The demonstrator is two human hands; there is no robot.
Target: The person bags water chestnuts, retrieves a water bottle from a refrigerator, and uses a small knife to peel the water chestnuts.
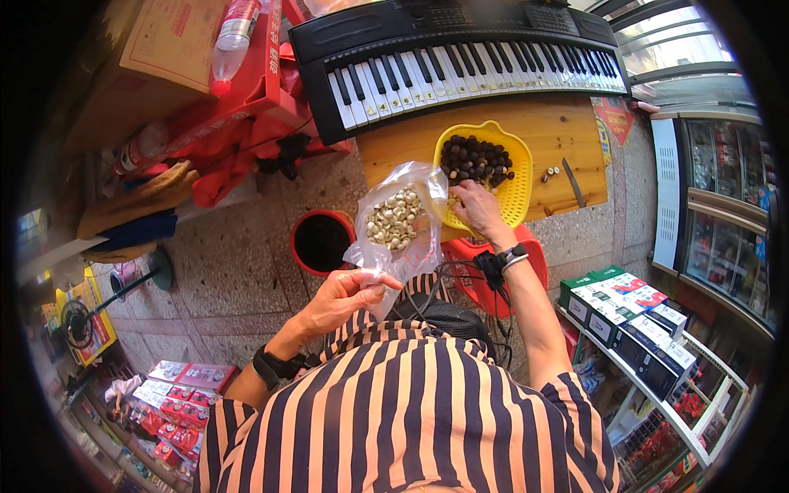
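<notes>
My left hand (354,297) pinches the gathered near edge of a clear plastic bag (425,240), which lies open above my lap. Pale, shelled seeds or nuts (394,219) fill its middle. My right hand (478,206) reaches into a yellow perforated plastic basket (521,185) at the wooden table's near edge, its fingers down among small pale pieces; whether they grip any cannot be told. Dark round nuts or seeds (471,157) are heaped in the basket's far part. To the right, a knife blade (573,183) lies on the table (548,142) beside a few loose nut pieces (550,174).
An electronic keyboard (468,68) spans the table's far side. A red-rimmed bucket (322,243) with dark contents stands on the floor, left of the bag. Under the basket is a red plastic stool (533,259). Stacked boxes (641,333) stand at right, a cardboard carton (172,43) at upper left.
</notes>
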